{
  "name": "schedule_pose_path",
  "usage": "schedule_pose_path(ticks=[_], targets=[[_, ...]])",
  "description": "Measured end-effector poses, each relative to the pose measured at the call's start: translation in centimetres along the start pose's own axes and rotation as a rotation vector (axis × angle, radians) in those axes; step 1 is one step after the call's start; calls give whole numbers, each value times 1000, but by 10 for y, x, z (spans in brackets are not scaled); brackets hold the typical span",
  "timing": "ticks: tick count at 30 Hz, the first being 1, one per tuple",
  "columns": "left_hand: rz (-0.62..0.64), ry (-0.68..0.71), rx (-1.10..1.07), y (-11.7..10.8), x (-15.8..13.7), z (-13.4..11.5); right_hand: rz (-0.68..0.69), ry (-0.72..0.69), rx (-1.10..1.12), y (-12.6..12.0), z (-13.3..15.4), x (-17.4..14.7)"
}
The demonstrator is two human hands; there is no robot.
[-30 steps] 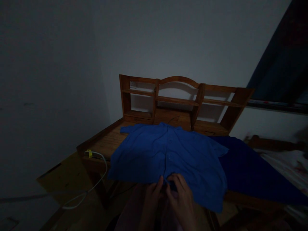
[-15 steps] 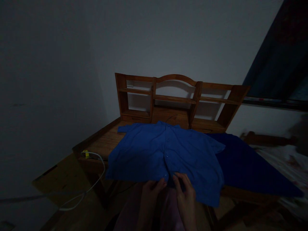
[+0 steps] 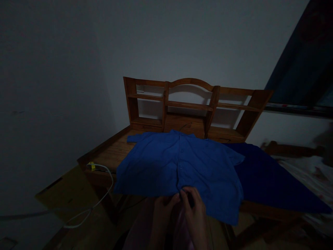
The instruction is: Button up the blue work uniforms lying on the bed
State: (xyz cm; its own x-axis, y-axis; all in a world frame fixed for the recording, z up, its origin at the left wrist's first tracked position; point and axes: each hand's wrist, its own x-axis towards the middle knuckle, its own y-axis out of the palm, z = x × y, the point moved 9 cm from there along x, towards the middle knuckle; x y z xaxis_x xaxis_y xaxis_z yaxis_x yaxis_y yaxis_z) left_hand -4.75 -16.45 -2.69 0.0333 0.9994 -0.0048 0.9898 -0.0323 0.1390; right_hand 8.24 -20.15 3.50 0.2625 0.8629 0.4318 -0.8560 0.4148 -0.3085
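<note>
A blue short-sleeved button-up shirt (image 3: 153, 163) lies spread on the wooden desk (image 3: 114, 149), its collar at the far side and its hem hanging over the near edge. My left hand (image 3: 164, 208) pinches the shirt's lower front edge near the button placket. Just to its right, my right hand (image 3: 191, 205) grips the other front edge with thumb and forefinger. The two hands nearly meet at the bottom of the placket. Buttons show higher up the front; the spot between my fingertips is hidden.
A wooden shelf unit (image 3: 189, 104) stands at the back of the desk. Dark blue cloth (image 3: 267, 177) covers the right side. On the left, a white cable (image 3: 110, 177) with a yellow tag (image 3: 92, 166) hangs over the edge. Bedding (image 3: 312, 173) lies at the far right.
My right hand has moved left toward my left hand, bringing its front edge of the shirt along. The gap at the bottom of the placket has closed.
</note>
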Motion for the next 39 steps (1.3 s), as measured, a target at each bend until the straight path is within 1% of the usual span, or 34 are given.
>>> schedule_pose_path(ticks=[2, 4, 6, 8, 11, 14, 17, 23, 25, 28, 34, 37, 39], targets=[[-18, -3, 0, -1, 0, -3, -7, -32, 10, -1, 6, 1], [-42, 6, -12, -3, -1, -6, 34, -53, 22, 0, 13, 1], [-68, 30, -24, -7, -2, -9, 107, -39, 40, 3, 16, 1], [-81, 50, -18, -8, -3, -10, 147, -2, 50, 4, 13, 0], [-85, 42, -20, -4, -4, -10, 106, 33, 25, -1, 4, 1], [-84, 20, -42, 3, -5, -10, 73, 30, -7, -3, -2, 3], [-77, 11, -51, 7, -6, -11, 73, 4, -28, -3, -1, 5], [-47, 12, -67, 7, -3, -4, 53, -87, -47, -5, 7, 6], [-35, 8, -53, 6, -3, -2, 68, -101, -46, -3, 8, 6], [-62, -8, -46, 4, -6, -4, 110, -91, -59, 1, 6, 5], [-126, -70, -91, 0, -12, -10, 121, -107, -70, 3, 7, 3], [-139, -110, -81, -1, -10, 1, 133, -119, -75, 4, 9, 2], [-134, -119, -82, -1, -7, 11, 118, -142, -85, 3, 12, 2]])
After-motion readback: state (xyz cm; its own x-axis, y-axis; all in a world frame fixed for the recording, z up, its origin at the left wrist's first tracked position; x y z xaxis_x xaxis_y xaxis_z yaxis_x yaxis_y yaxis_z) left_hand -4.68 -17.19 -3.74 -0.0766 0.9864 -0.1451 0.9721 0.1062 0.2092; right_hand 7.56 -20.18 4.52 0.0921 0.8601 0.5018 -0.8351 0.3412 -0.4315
